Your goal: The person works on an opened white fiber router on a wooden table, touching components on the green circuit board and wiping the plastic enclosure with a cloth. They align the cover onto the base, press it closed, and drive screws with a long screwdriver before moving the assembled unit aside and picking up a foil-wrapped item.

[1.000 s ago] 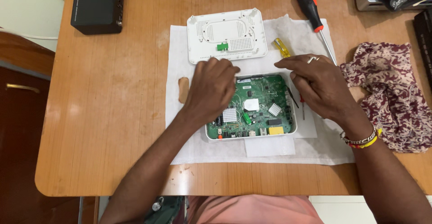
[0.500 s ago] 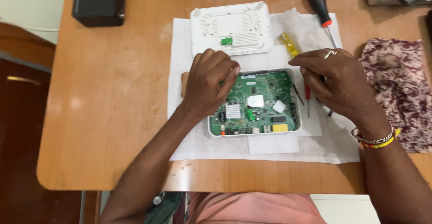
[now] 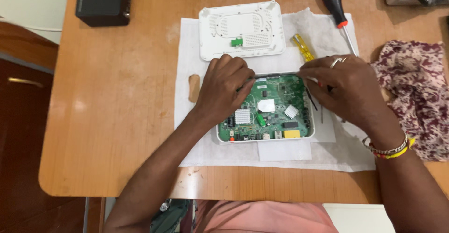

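With its white cover taken off, the opened router base [image 3: 264, 138] lies on a sheet of white paper [image 3: 196, 134] in the middle of the wooden worktop [image 3: 121, 120], its green circuit board [image 3: 273, 111] facing up so the parts are within reach. The left hand [image 3: 223, 90] rests over the board's upper left corner, fingers curled down onto the edge; its grip looks pressed against the casing as if to steady it, though whether the fingers pinch anything I cannot tell. The right hand [image 3: 343, 85] covers the upper right corner, closed around what seems a thin dark tool whose shaft [image 3: 322, 113] shows below the palm; the grip is together on it, but the tip is hidden. A ring sits on one finger and bracelets [image 3: 390, 149] circle the wrist.

The removed white cover [image 3: 242, 29] lies upside down just beyond the base, on the same paper, kept near but out of the way. A small yellow tool [image 3: 303, 48] lies beside it, and a red-and-black screwdriver [image 3: 337, 6] lies further right, handle away. A patterned cloth [image 3: 416, 97] is bunched at the right edge, and a black box [image 3: 104, 1] stands at the far left corner, well apart.
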